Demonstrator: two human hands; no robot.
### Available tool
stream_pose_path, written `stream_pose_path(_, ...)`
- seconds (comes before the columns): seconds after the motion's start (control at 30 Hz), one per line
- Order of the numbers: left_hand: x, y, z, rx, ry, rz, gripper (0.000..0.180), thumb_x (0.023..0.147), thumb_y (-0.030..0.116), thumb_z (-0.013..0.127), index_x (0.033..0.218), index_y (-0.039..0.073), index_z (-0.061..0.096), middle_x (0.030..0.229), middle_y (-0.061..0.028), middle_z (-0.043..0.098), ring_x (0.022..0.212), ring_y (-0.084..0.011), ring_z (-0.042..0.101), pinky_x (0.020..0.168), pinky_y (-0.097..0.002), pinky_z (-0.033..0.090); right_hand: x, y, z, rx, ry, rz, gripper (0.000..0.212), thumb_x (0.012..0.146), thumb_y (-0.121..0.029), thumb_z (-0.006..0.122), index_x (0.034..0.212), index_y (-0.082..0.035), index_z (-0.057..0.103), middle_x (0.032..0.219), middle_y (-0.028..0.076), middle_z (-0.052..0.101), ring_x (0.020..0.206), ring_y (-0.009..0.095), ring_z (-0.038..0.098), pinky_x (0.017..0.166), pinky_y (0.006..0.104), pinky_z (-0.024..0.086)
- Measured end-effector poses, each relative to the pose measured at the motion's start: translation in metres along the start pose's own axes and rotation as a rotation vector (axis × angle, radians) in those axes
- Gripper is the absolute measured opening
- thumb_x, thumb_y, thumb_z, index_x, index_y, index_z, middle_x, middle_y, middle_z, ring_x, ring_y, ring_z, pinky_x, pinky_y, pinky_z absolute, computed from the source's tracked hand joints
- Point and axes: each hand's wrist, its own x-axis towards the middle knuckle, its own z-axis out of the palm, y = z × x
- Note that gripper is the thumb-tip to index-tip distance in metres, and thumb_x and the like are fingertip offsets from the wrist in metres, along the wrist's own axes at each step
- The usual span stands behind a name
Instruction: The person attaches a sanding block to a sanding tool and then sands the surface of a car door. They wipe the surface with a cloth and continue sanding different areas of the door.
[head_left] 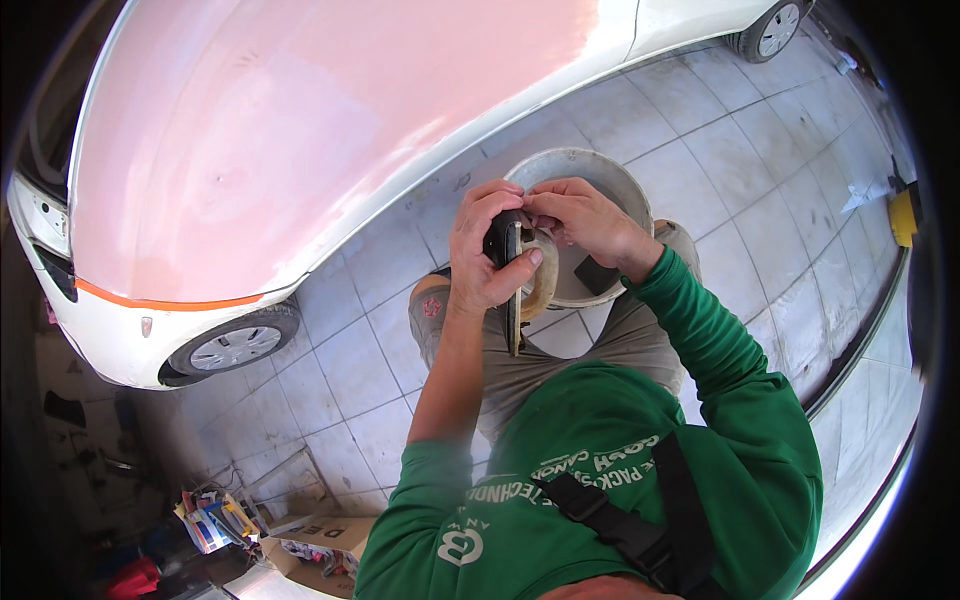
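My left hand (pixel 482 250) is closed around a black sanding block (pixel 497 240), held on edge with its flat, pale-edged base turned to the right. A tan, curved sheet (pixel 541 272), apparently sandpaper, hangs along that base. At the block's upper end my right hand (pixel 585 218) is closed, its fingertips pinching at the end of the block or sheet; what lies between them is hidden. Just beyond both hands stands a round grey bucket (pixel 632 183). Inside it a dark, flat-sided piece (pixel 596 275) shows near the right wrist.
A white car with a large pink, sanded-looking panel (pixel 300 130) fills the upper left. Its wheel (pixel 237 345) rests on the tiled floor (pixel 720 180). An open cardboard box (pixel 318 545) lies at lower left, and a yellow object (pixel 903 218) stands at far right.
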Motion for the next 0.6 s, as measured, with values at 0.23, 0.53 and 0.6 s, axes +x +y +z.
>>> stream_pose_path(0.23,0.003,0.006,-0.002,-0.104,0.025,-0.009,0.059,0.072,0.011,0.078,0.127,0.003,0.061,0.132,-0.0193,0.06,0.117,-0.0281,0.062,0.094,-0.0395,0.055,-0.005,-0.011,-0.011,-0.026,-0.164,0.065,0.025,0.102,-0.028,0.066,0.098,-0.004,0.07,0.079,-0.001,0.061,0.07,0.008,0.054,0.06,0.0281,0.043)
stream_pose_path(0.53,0.005,0.004,0.004,-0.533,0.1,-0.14,0.057,0.075,0.011,0.076,0.13,0.001,0.06,0.135,-0.0177,0.058,0.121,-0.0245,0.058,0.103,-0.0378,0.047,-0.018,-0.015,0.004,-0.85,0.084,-0.757,0.018,0.098,-0.014,0.068,0.11,-0.002,0.061,0.101,0.016,0.065,0.081,0.035,0.066,0.071,0.0442,0.054)
stream_pose_path(0.6,0.004,0.005,0.005,-0.553,0.094,-0.127,0.057,0.076,0.011,0.076,0.13,0.002,0.06,0.136,-0.0178,0.057,0.122,-0.0247,0.058,0.105,-0.0384,0.046,-0.022,-0.02,0.006,-0.866,0.068,-0.757,0.017,0.098,-0.012,0.068,0.109,-0.002,0.061,0.102,0.016,0.065,0.082,0.036,0.067,0.072,0.0454,0.054)
